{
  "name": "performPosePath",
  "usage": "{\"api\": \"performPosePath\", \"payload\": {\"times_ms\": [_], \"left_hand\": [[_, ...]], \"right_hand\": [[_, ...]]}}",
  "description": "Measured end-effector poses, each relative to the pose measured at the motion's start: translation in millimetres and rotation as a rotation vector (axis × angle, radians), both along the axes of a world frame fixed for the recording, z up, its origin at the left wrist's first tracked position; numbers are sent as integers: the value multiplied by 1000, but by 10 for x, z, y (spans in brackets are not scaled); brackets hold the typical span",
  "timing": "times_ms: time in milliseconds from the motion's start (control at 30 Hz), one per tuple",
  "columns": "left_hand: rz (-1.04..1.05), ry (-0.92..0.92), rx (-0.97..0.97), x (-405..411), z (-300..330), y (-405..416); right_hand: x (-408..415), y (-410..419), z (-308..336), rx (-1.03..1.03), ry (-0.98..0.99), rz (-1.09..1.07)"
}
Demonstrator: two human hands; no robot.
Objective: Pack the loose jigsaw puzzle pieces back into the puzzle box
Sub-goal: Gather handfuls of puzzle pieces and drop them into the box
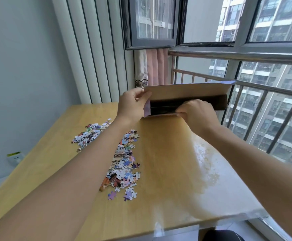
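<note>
A person's left hand [132, 105] gripped the puzzle box [187, 100] flap at twelve o'clock on the tabletop [167, 171], while the right hand [196, 113] pinched its lower edge, opening it. Loose puzzle pieces [124, 160] lay in two heaps toward nine o'clock, apparently none packed yet.

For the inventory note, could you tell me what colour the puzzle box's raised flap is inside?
Plain cardboard brown inside the flap, with purple edges, seen in the head view.
</note>
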State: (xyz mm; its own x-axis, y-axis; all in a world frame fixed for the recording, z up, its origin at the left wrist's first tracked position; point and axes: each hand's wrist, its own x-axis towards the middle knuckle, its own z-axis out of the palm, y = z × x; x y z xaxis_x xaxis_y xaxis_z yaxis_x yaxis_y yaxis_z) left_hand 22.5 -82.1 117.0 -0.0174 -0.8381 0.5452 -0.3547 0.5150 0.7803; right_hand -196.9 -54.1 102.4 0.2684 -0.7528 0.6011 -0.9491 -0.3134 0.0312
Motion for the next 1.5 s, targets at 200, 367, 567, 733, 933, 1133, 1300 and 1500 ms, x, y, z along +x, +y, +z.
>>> {"api": "performPosePath", "payload": {"times_ms": [200,367,567,733,933,1133,1300,1500], "left_hand": [[25,22,177,-38,-438,-55],[36,-96,319,-117,-900,-57],[-181,-127,484,79,-1171,-9],[-99,-217,380,596,-1008,65],[298,-350,206,1384,-1006,302],[407,-389,335,1807,-1515,499],[275,-91,431,1671,-1601,594],[238,-44,385,1668,-1623,633]], "right_hand": [[109,165,-244,225,-88,58],[320,317,-416,360,-221,164],[624,386,-537,370,-184,248],[978,329,-593,373,-188,329],[1617,231,-778,911,-160,96],[1924,88,-846,1097,-307,68],[2083,0,-882,1046,-50,114],[2067,27,-915,941,-84,223]]}}
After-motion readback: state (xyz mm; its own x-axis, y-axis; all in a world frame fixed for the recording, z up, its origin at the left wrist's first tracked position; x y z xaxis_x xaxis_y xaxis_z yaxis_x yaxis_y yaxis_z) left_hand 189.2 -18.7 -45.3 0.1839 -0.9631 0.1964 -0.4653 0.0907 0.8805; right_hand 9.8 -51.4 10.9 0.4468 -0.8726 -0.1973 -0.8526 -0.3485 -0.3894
